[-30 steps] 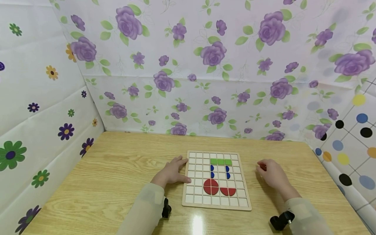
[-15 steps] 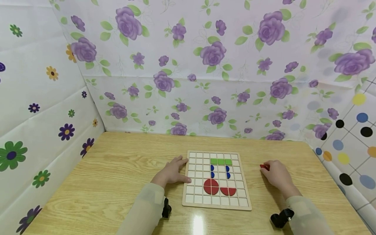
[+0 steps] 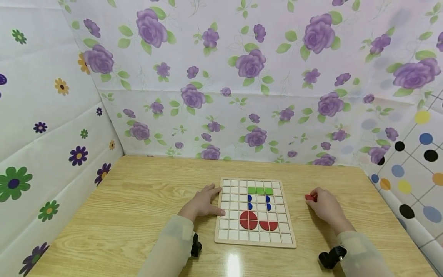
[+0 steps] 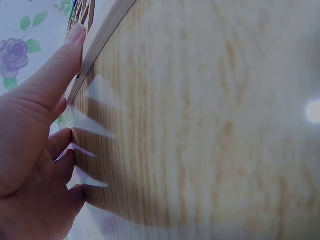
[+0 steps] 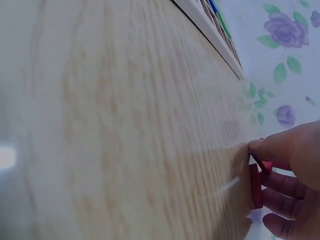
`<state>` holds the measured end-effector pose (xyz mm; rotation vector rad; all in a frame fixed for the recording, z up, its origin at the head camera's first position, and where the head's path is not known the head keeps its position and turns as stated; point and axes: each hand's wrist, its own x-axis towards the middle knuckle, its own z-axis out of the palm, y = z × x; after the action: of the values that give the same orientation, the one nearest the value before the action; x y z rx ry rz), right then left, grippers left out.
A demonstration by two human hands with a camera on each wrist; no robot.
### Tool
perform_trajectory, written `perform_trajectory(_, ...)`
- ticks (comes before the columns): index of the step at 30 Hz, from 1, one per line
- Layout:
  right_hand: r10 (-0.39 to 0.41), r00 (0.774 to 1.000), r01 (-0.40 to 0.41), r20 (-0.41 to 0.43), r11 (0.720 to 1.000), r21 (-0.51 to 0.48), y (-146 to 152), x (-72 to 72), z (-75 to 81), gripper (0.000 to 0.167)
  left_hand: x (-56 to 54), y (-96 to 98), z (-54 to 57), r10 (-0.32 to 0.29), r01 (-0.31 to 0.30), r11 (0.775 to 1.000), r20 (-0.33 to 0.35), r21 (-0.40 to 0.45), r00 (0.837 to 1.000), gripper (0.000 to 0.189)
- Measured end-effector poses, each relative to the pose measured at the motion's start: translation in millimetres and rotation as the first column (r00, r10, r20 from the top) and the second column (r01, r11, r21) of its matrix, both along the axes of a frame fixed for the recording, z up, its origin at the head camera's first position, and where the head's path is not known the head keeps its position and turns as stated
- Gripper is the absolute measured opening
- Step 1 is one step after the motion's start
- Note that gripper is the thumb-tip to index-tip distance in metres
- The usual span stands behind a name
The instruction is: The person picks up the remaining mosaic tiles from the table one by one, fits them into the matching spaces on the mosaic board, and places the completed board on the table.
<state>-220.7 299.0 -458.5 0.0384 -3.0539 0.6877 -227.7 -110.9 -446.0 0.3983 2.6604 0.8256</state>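
Note:
A square wooden grid board (image 3: 228, 234) lies on the table. In its cells are green squares (image 3: 260, 191), blue half-round pieces (image 3: 250, 206), a red disc of quarter pieces (image 3: 248, 220) and a red half disc (image 3: 268, 226). My left hand (image 3: 202, 203) rests at the board's left edge, thumb on the rim, fingers spread; the left wrist view shows the thumb (image 4: 55, 75) against the rim. To the right of the board, my right hand (image 3: 326, 207) pinches a small red piece (image 3: 310, 197). In the right wrist view, another red piece (image 5: 256, 187) stands by the fingertips.
The wooden table (image 3: 145, 192) extends around the board. A floral cloth (image 3: 221, 127) hangs behind it, with patterned cloths at both sides. Black wrist cameras sit on the left wrist (image 3: 196, 245) and right wrist (image 3: 332, 257).
The right hand has shifted slightly right, and more of the red piece shows at its fingertips, turned differently from before. The left hand and board have stayed put.

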Motion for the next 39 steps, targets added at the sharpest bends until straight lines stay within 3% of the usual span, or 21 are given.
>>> perform_trajectory(9,0.018,1.0,-0.019,-0.014,1.0,-0.019,-6,1.3,-0.2,0.019,0.6,-0.3,0.0,0.004,-0.004,1.0,-0.001,0.008,1.0,0.087)
perform_trajectory(22,0.049,0.994,-0.054,-0.1,0.997,-0.05,-15,1.7,-0.5,0.018,-0.5,-0.1,-1.5,0.001,-0.001,1.0,-0.008,-0.001,1.0,0.088)
perform_trajectory(39,0.045,0.997,-0.056,-0.057,0.976,-0.209,-29,6.6,5.6,0.022,1.3,0.5,0.6,-0.009,0.009,1.0,-0.013,-0.006,1.0,0.087)
